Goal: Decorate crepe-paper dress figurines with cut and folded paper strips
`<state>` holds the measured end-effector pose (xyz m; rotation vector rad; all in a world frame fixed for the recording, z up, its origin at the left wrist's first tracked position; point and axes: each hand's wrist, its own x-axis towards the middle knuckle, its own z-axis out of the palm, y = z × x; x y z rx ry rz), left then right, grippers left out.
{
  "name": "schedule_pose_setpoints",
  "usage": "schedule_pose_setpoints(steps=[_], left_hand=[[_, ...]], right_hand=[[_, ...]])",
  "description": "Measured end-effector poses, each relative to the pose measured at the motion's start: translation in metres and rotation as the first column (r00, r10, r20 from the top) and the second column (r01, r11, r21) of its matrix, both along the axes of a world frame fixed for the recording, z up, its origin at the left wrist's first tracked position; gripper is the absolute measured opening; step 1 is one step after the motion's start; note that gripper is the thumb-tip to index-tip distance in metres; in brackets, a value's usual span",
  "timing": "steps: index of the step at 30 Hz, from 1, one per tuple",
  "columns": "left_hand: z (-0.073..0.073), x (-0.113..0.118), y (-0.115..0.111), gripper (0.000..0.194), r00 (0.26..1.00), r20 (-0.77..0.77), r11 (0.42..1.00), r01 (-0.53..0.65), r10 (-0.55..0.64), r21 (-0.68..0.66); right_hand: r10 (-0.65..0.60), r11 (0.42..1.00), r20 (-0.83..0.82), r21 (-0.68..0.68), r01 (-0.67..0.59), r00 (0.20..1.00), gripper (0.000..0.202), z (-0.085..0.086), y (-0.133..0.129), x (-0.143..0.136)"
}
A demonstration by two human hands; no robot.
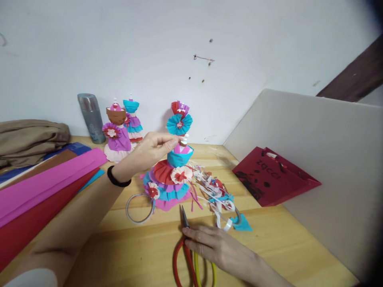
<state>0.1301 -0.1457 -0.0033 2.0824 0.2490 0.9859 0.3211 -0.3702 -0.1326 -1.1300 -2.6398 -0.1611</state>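
In the middle of the table stands a small dress form in a layered crepe-paper dress of blue, red, purple and pink with paper flowers. The fingers of my left hand reach its white top from the left and are pinched together there. My right hand lies low over the red-handled scissors, its fingers closed around the pivot. Their dark tips point toward the dress. Yellow handles show partly under that hand. Left of the dress's hem lies a roll of tape.
Paper scraps and ribbons are heaped right of the dress, by a blue paper piece. A red gift bag leans against a white panel. Behind stand two dressed forms and a flask; coloured paper sheets lie left.
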Motion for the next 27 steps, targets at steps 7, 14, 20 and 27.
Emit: schedule_pose_setpoints(steps=[7,14,20,27], left_hand=[[0.000,-0.001,-0.001,0.038,0.999,-0.030,0.999,0.031,-0.031,-0.007],[0.003,-0.001,-0.004,0.040,0.998,-0.014,0.998,0.065,-0.065,-0.011],[0.002,0.002,-0.006,0.034,0.999,0.002,0.999,-0.039,0.039,-0.035],[0.012,0.005,-0.007,0.016,0.997,-0.020,0.997,-0.075,0.076,0.033]], right_hand=[[-0.116,0.971,-0.298,0.164,0.171,0.947,0.039,0.057,0.022,0.006],[-0.179,0.878,-0.708,0.199,0.436,0.683,0.013,0.156,0.095,-0.009],[-0.160,0.952,-0.737,0.061,0.300,0.656,0.005,0.170,0.133,-0.015],[-0.162,0.961,-0.736,0.033,0.274,0.658,0.009,0.170,0.136,-0.016]])
